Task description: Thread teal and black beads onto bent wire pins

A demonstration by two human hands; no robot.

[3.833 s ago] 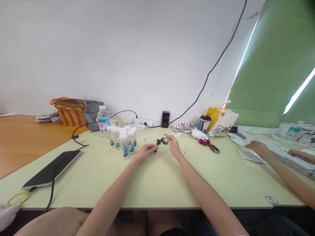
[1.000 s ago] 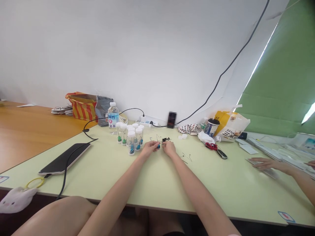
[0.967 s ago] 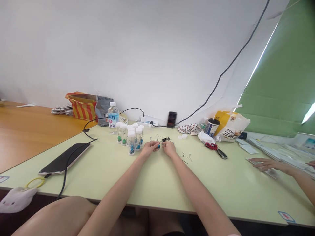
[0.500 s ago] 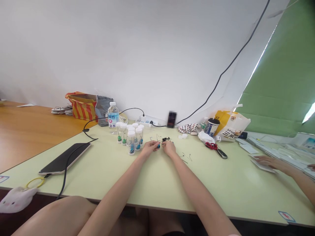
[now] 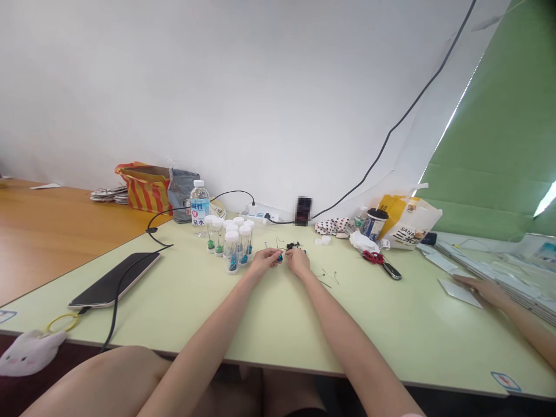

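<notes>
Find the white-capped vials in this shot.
In the head view, the white-capped vials stand clustered on the pale green table, just left of the person's left hand, with the water bottle behind them on the left.

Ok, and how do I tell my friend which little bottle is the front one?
Find the pale green table. Just left of the person's left hand stands a group of small white-capped vials. Yours sticks out nearest the person, with blue inside, not green like the two at the left end.
</notes>
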